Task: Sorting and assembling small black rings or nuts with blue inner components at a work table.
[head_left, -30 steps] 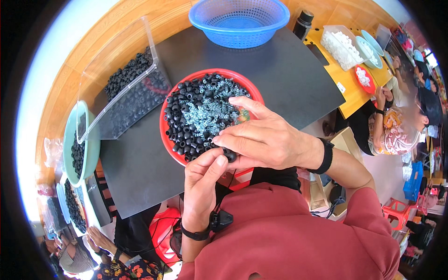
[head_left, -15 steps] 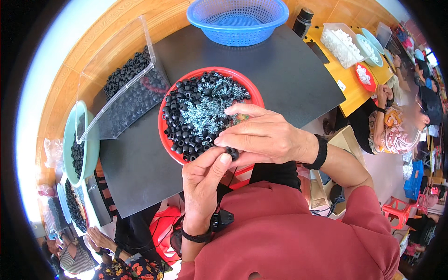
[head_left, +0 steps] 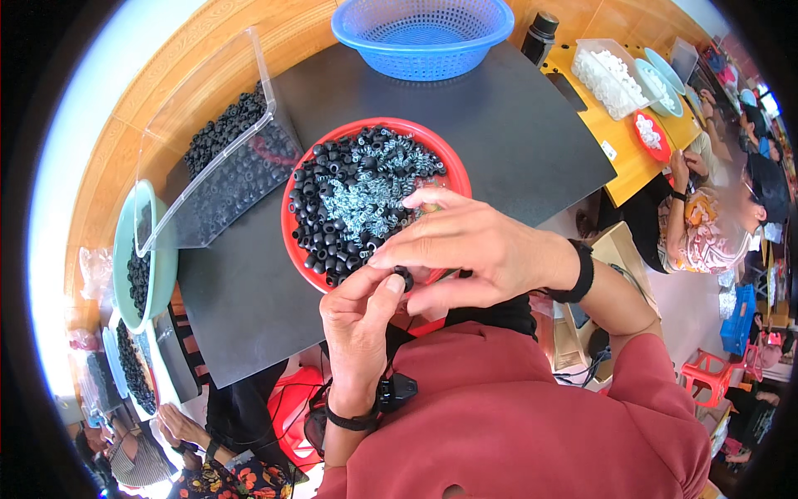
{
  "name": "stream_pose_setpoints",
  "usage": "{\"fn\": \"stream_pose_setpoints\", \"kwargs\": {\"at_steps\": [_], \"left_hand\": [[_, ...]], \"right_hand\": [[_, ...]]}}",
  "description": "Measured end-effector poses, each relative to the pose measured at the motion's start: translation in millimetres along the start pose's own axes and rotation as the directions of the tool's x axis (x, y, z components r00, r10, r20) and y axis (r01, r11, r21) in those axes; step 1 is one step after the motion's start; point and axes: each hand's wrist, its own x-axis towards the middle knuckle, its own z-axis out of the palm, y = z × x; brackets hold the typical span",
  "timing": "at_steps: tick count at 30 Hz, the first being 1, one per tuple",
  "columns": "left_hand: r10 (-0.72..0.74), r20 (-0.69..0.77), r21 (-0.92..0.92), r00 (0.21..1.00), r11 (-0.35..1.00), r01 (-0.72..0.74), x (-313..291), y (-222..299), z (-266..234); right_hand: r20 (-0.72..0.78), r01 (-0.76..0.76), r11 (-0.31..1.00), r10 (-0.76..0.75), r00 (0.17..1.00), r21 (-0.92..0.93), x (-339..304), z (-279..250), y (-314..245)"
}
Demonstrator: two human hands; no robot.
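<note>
A red bowl (head_left: 455,166) stands near the table's front edge, holding small hollow black plastic pieces (head_left: 312,200) with a heap of metal coil springs (head_left: 366,200) on top. Over its near rim, my left hand (head_left: 356,324) pinches one black plastic piece (head_left: 405,278) between thumb and forefinger. My right hand (head_left: 486,254) hovers just right of that piece, thumb and fingers apart; its fingertips are close to the piece, and I cannot tell whether they touch it. The right part of the bowl is hidden beneath this hand.
A clear plastic bin (head_left: 208,179) of black pieces tilts at the left, beside a pale green basin (head_left: 162,258). A blue basket (head_left: 424,62) sits at the far edge of the dark table (head_left: 532,125). Co-workers sit on both sides; a yellow table (head_left: 611,145) bears white parts.
My right thumb and fingers have spread away from the black piece. My left hand, still pinching it, has shifted slightly left.
</note>
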Motion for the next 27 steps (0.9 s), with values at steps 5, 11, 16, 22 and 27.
{"fn": "stream_pose_setpoints", "kwargs": {"at_steps": [5,11,16,22,27], "left_hand": [[-0.021,0.032,0.061,0.999,0.998,0.019,0,-6,-5],[-0.052,0.062,-0.042,0.997,0.998,0.054,3,-9,-6],[-0.041,-0.005,-0.087,0.999,0.995,0.041,3,-8,-4],[0.017,-0.019,-0.106,1.000,0.994,-0.019,5,-13,-6],[0.025,-0.062,-0.098,0.998,0.995,-0.031,5,-18,-9]], "right_hand": [[0.129,-0.316,0.864,0.288,0.949,0.392,4,-9,2],[0.083,-0.284,0.872,0.274,0.958,0.399,3,-7,3],[0.060,-0.202,0.945,0.193,0.979,0.255,1,-6,0],[-0.015,0.007,0.877,-0.016,1.000,-0.481,3,14,-9],[-0.018,0.019,0.786,-0.038,0.999,-0.618,3,21,-8]]}}
